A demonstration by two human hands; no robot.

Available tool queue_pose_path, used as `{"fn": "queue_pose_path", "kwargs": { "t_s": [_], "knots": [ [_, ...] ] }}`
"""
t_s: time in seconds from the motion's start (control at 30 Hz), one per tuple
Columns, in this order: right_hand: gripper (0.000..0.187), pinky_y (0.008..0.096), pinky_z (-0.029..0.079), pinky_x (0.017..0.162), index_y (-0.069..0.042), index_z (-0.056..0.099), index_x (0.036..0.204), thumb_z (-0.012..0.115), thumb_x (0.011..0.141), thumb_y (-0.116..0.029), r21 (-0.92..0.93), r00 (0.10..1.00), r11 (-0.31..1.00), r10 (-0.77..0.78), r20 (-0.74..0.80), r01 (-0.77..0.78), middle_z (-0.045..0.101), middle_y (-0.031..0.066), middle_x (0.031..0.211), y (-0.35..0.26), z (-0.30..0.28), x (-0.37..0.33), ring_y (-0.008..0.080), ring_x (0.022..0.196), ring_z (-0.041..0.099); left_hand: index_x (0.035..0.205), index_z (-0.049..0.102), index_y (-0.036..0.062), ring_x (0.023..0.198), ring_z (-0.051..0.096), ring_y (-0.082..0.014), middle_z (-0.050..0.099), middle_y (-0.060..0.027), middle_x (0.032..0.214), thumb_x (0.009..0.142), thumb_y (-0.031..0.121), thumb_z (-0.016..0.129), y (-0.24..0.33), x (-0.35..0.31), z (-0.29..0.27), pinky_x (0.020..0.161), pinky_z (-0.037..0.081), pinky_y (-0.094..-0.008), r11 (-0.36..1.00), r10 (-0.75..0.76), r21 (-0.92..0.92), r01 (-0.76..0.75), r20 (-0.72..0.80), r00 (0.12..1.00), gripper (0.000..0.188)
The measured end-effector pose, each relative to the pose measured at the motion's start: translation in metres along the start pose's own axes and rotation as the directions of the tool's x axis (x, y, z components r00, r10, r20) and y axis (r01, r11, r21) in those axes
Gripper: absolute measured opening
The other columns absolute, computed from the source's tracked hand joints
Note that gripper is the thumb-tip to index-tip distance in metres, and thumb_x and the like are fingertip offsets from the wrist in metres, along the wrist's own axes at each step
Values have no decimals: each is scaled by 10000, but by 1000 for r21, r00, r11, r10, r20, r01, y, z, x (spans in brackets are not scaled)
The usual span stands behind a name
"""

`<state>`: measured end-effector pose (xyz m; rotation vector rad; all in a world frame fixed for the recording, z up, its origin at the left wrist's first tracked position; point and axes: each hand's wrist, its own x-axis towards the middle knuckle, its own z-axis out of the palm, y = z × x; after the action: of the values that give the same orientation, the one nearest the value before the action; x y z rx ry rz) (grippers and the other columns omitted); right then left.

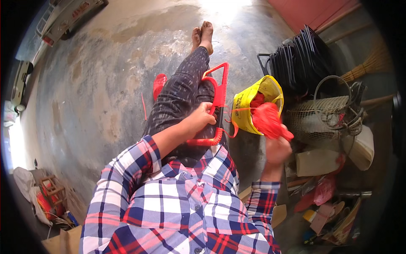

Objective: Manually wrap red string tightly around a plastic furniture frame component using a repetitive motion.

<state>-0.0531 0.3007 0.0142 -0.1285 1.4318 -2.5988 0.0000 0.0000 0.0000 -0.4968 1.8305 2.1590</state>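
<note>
On my lap lies a frame point(220, 95) with rounded corners, mostly covered in red strip; a short length of its right side shows black. My left hand point(200, 120) is closed around its inner part, near the bare black stretch. To the right, my right hand point(278, 149), blurred by motion, grips a loose bundle of red strip point(268, 120). A thin red strand stretches from this bundle to the frame. Just beyond that hand, a yellow bag-like container point(244, 103) stands open and tilted on the floor, with more red material inside.
Several black frames point(296, 59) stand stacked at the far right, near a straw broom point(367, 67). A wire-mesh basket point(323, 111) and assorted clutter line the right side. One red slipper point(159, 86) lies left of my outstretched legs. A vehicle point(69, 19) is parked far left.
</note>
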Motion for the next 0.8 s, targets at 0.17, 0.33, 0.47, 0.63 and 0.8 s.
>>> {"fn": "queue_pose_path", "kwargs": {
  "t_s": [0.17,0.33,0.47,0.63,0.8],
  "knots": [
    [590,520,416,993,16,510,1252,604,806,-358,120,985,980,-167,47,160,567,160,1179,-85,-53,-37,310,1081,560,1360,356,48,914,472,-154,448,-39,1010,695,-11,554,-2,-17,13,859,405,-264,977,-157,-145,159,25,987,696],
    [658,417,476,877,24,471,1286,595,824,-429,151,977,970,-202,70,190,589,139,1058,-107,-11,-44,253,940,582,1417,290,37,967,467,-200,456,-70,1035,693,30,562,9,-38,13,902,387,-288,981,-150,-112,158,75,986,773],
    [564,312,467,851,30,471,1287,554,861,-329,-154,959,958,260,108,-243,622,94,1003,-44,66,-45,196,897,603,1444,252,28,1020,456,-218,459,-87,1068,686,44,571,11,-45,20,940,363,-299,991,-99,-84,108,101,990,823],
    [371,282,482,795,36,559,1118,529,848,-217,-272,837,824,538,98,-497,633,99,931,5,108,-50,173,832,611,1449,245,30,1026,454,-216,451,-88,1084,682,41,569,-5,-37,19,937,366,-298,991,-35,-128,48,101,994,833],
    [358,279,450,686,23,539,908,583,776,-307,-110,904,914,404,142,-391,560,100,832,-38,136,-52,165,738,543,1452,243,38,1007,452,-207,447,-80,1069,690,89,566,1,-32,18,915,369,-296,973,-134,-172,153,117,984,830]
  ]
}}
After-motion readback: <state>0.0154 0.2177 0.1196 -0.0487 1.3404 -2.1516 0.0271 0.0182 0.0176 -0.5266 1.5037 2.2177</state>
